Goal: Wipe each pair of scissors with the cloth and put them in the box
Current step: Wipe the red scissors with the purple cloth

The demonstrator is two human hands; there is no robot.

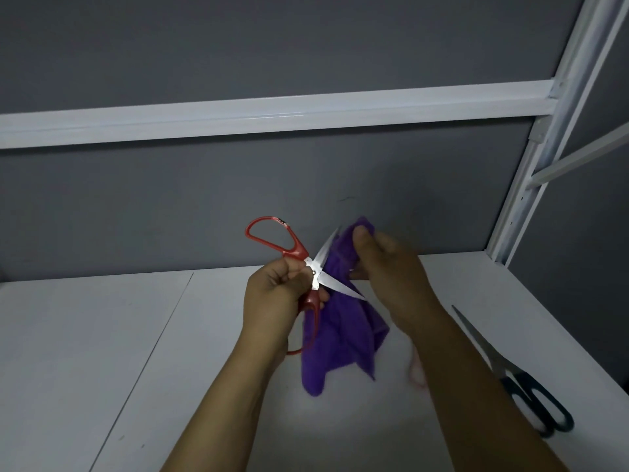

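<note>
Gripping the red scissors (pixel 315 273) close to the pivot, the left hand (pixel 277 296) has its fingers curled round the lower handle and holds the pair up over the table (pixel 102 335). The blades stand wide apart: one points up and to the right, the other down and to the right. The upper handle loop sticks out free above the hand.

The right hand (pixel 391 284) pinches the cloth (pixel 340 338), thumb raised on its top fold and fingers bent behind it. The cloth sits in the gap between the two blades, touching them, and its top fold is just beside the tip of the upper blade. The rest of the cloth hangs down in loose folds; whether its lower end touches the table I cannot tell.

A second pair of scissors (pixel 510 376) lies flat on the table at the right, beside the right forearm and well apart from the cloth. Its blades are together and point away; its dark handles are nearest the person.

Behind the table is a grey wall (pixel 238 199) crossed by a white rail (pixel 272 117), which meets a white post (pixel 531 185) at the right.
</note>
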